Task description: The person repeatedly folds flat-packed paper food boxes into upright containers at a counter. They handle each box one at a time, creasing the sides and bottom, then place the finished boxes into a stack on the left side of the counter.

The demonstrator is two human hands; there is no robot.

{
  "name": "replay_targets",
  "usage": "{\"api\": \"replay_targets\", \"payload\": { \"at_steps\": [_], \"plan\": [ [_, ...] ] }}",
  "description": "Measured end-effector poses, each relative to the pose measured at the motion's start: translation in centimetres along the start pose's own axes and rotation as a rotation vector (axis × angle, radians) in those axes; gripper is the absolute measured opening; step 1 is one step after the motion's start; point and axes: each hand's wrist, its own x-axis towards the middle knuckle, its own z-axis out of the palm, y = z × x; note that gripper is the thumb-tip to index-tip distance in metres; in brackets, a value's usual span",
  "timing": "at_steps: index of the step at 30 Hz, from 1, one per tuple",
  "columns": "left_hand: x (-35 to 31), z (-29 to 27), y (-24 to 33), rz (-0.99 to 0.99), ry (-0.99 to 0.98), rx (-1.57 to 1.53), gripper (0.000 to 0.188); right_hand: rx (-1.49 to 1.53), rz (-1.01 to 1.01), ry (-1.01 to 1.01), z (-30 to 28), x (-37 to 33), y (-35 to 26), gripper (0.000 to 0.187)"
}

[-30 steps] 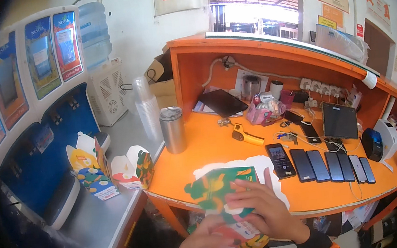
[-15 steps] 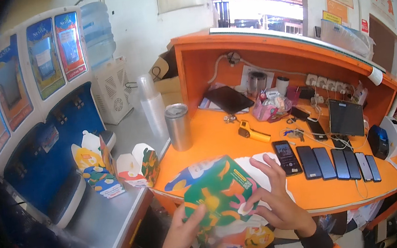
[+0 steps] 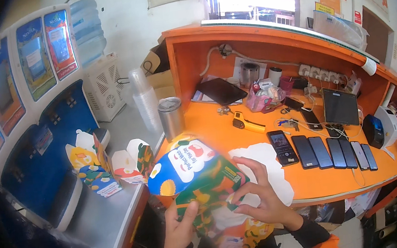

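Between my hands is a colourful printed cardboard food box point(image 3: 210, 181), partly unfolded, with green, blue and white panels. My left hand point(image 3: 180, 226) grips its lower left side, thumb on the green panel and fingers mostly hidden behind. At the lower right edge, thumb and fingers of my right hand point(image 3: 261, 197) pinch the cardboard, the index finger raised. White flat cardboard point(image 3: 269, 177) lies on the orange desk behind my right hand. More printed cardboard point(image 3: 243, 236) shows below the box, near my lap. Two folded open-topped boxes, one taller point(image 3: 94, 165) and one shorter point(image 3: 134, 161), stand on the grey counter.
A steel tumbler point(image 3: 172, 117) stands at the desk's left edge, beside stacked clear cups point(image 3: 144, 100). Several phones point(image 3: 320, 151) lie in a row on the right. Behind them are a yellow handheld device point(image 3: 248, 121), cables and a tablet point(image 3: 341, 106). A drink dispenser point(image 3: 38, 137) fills the left.
The box has tilted and its blue-and-white panel has swung up into fuller view. Both hands keep hold of the cardboard. The whole view has shifted slightly.
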Motion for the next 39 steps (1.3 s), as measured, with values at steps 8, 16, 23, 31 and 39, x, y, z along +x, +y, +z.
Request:
{"api": "replay_targets", "payload": {
  "at_steps": [8, 16, 23, 31, 39],
  "plan": [
    [0.1, -0.7, -0.6, -0.008, -0.063, 0.039, 0.030, 0.024, -0.025, 0.091, 0.8, 0.3, 0.7, 0.013],
    [-0.9, 0.3, -0.6, -0.033, -0.025, -0.038, 0.037, -0.063, -0.007, 0.291, 2.7, 0.1, 0.2, 0.015],
    [-0.8, 0.6, -1.6, -0.033, 0.000, -0.062, 0.034, -0.136, 0.003, 0.362, 3.6, 0.2, -0.1, 0.014],
    [-0.3, 0.7, -1.2, -0.025, -0.013, -0.235, 0.035, -0.058, 0.040, 0.331, 3.3, 0.1, -0.5, 0.014],
    [-1.0, 1.0, -2.0, -0.090, 0.019, -0.276, 0.035, -0.351, -0.030, 0.382, 3.4, -0.1, -0.7, 0.015]
  ]
}}
